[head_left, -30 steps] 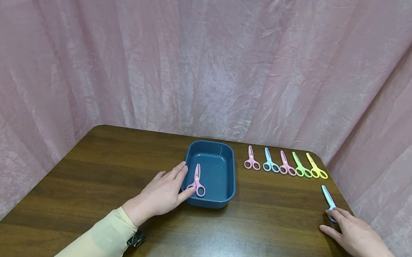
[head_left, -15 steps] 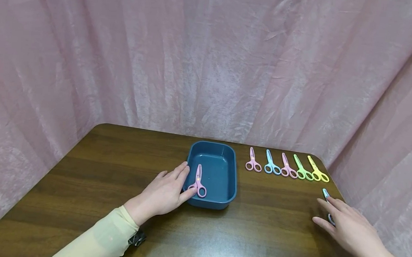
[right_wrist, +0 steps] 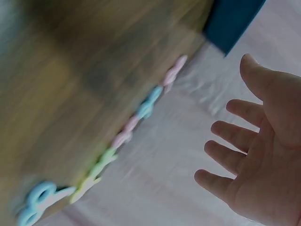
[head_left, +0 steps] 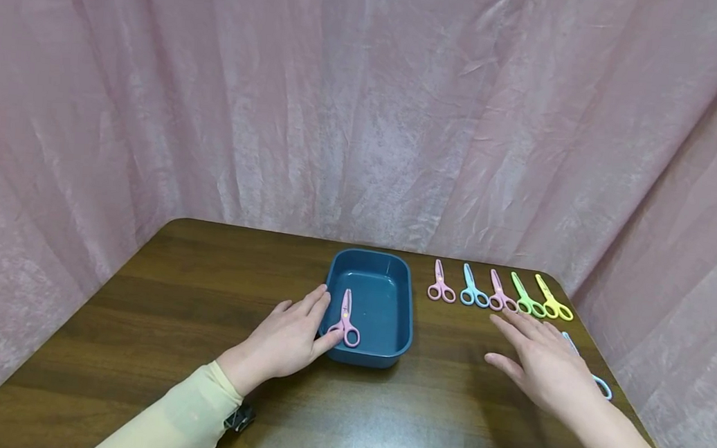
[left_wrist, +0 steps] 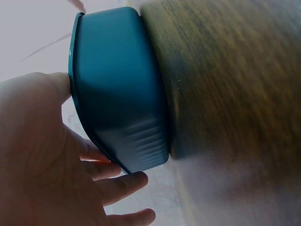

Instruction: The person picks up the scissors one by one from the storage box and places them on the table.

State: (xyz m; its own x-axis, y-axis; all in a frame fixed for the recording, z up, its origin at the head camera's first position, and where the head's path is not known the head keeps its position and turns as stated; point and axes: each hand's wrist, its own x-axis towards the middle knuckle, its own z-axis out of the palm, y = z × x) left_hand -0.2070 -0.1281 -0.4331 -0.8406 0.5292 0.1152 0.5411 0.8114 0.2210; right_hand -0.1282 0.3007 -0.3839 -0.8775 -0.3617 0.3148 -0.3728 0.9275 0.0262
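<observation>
My left hand [head_left: 282, 337] rests at the left side of a dark blue plastic bin [head_left: 364, 360]. Its thumb lies on the near-left rim and its extended fingers touch the left edge; in the left wrist view the hand [left_wrist: 42, 141] meets the rim. Inside the bin lies a pair of pink scissors [head_left: 345, 315]. My right hand [head_left: 545, 365] hovers over the right part of the table, fingers spread, holding nothing. Beneath it, a pair of light-blue scissors [head_left: 569, 340] is partly hidden; it shows fuller in the right wrist view, light-blue scissors [right_wrist: 59, 194].
Along the back right runs a row of scissors: pink [head_left: 438, 282], blue [head_left: 470, 280], pink [head_left: 498, 284], green [head_left: 520, 287] and yellow [head_left: 545, 289]. The wooden table [head_left: 205, 269] is bordered by a pink curtain [head_left: 267, 106] behind and at both sides.
My right hand has let go of the light-blue scissors at the table's right side and moved left, away from them. The left hand keeps its place on the bin.
</observation>
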